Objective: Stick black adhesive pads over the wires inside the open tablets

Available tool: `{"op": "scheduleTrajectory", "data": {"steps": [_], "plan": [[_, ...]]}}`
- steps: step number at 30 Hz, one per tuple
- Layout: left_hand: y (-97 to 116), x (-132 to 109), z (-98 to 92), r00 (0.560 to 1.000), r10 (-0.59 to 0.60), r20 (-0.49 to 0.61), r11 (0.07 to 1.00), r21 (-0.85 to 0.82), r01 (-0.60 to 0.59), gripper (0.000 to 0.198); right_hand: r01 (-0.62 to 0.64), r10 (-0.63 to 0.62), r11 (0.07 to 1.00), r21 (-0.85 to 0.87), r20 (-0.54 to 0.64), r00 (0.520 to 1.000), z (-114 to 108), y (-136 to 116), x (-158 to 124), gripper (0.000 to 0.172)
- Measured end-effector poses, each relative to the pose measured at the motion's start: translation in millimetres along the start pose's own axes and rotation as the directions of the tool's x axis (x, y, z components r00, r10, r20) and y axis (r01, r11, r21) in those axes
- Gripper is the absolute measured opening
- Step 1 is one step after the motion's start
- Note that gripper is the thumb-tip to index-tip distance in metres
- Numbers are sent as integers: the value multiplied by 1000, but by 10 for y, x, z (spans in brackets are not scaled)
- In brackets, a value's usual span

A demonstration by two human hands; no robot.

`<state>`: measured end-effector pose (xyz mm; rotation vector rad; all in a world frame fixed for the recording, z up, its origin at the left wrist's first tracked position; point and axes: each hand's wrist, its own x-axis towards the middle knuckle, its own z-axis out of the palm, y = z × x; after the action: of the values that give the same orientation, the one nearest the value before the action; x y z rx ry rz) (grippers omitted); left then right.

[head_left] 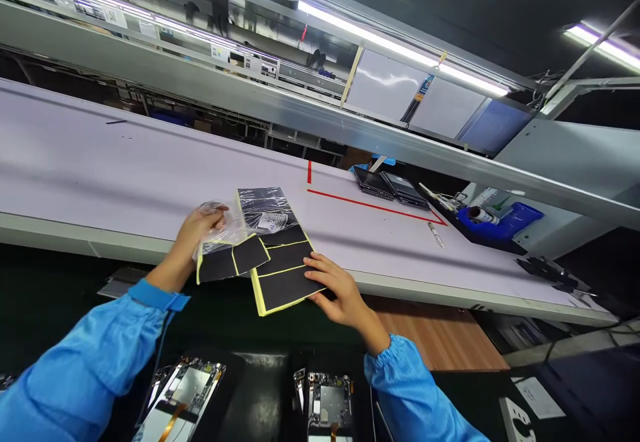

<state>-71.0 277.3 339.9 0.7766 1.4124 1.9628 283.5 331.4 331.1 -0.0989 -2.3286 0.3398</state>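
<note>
My left hand point(197, 229) grips a crumpled clear plastic wrapper point(227, 227) together with a small yellow-backed sheet of black pads point(231, 260), held just above the front edge of the white conveyor belt point(100, 162). My right hand point(336, 289) pinches the lower right corner of a thicker stack of yellow-backed black pad sheets point(283, 265), thumb on top. The far end of that stack is still covered in shiny plastic film point(263, 205). The two sheets overlap in the middle. Both arms wear blue sleeves.
A red tape line point(375, 206) marks a zone on the belt; two dark phones point(390, 185) lie beyond it, a pen point(436, 234) nearby. A blue tray point(500, 219) sits at right. Two opened devices point(327, 402) lie in dark fixtures below. A wooden shelf point(435, 335) is at lower right.
</note>
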Motion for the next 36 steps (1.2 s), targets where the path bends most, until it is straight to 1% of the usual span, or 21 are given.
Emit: {"op": "scheduleTrajectory", "data": {"steps": [3,6,8,9,10,11,12,13,14,15,18,19,21,23,27,30,31,32,33,34,36], "plan": [[-82,-164,76,999,36,-5,999,-2,-36,23,-13,13,1000,-16,7,1000,11,1,26,41],[13,-488,-87,973,195,-127,981,10,-195,34,-21,21,999,-29,8,1000,27,-24,29,43],[114,-754,-285,897,396,-195,918,100,-383,54,-28,28,999,-36,-4,1000,40,-45,24,43],[154,-883,-384,831,530,-170,845,193,-499,62,-32,31,999,-39,-12,999,50,-56,22,43],[181,-995,-472,716,697,-23,673,365,-643,63,-34,33,998,-43,-24,999,65,-69,22,43],[197,-1084,-539,616,762,198,467,492,-735,63,-34,32,998,-47,-34,999,83,-84,23,43],[203,-1144,-582,536,748,393,279,546,-790,62,-33,30,998,-52,-47,998,106,-101,26,43],[206,-1174,-599,498,683,535,155,560,-814,57,-31,28,998,-59,-60,998,132,-121,29,43],[209,-1178,-590,511,616,599,133,560,-818,51,-30,25,997,-67,-73,997,162,-143,33,43],[219,-1162,-562,554,574,603,186,563,-805,44,-31,24,996,-78,-87,996,195,-166,36,43],[301,-1094,-401,716,484,503,480,531,-698,23,-38,21,991,-125,-135,991,312,-239,48,43],[340,-1093,-338,740,463,488,537,509,-673,21,-38,16,989,-143,-151,988,354,-264,54,43],[414,-1146,-216,722,460,517,530,493,-690,18,-40,9,984,-175,-176,984,439,-315,76,44],[459,-1255,-120,630,501,594,375,507,-776,20,-47,10,980,-194,-190,982,515,-364,110,44],[457,-1455,-71,351,615,706,-38,471,-881,36,-85,45,979,-184,-212,976,600,-443,170,42],[430,-1502,-149,215,697,684,-126,412,-902,42,-116,73,977,-179,-230,971,609,-480,173,41],[421,-1509,-184,210,728,653,-99,404,-909,43,-125,81,976,-180,-237,968,610,-489,169,40],[412,-1520,-219,241,758,606,-37,410,-911,41,-133,87,974,-182,-241,967,614,-495,166,39],[403,-1538,-251,314,781,540,62,433,-899,36,-139,93,973,-184,-240,966,624,-498,165,38],[392,-1564,-279,423,786,451,200,462,-864,28,-144,99,972,-186,-233,967,640,-497,167,37],[363,-1640,-327,705,689,168,588,440,-679,11,-152,109,969,-194,-215,971,691,-483,185,37]]}}
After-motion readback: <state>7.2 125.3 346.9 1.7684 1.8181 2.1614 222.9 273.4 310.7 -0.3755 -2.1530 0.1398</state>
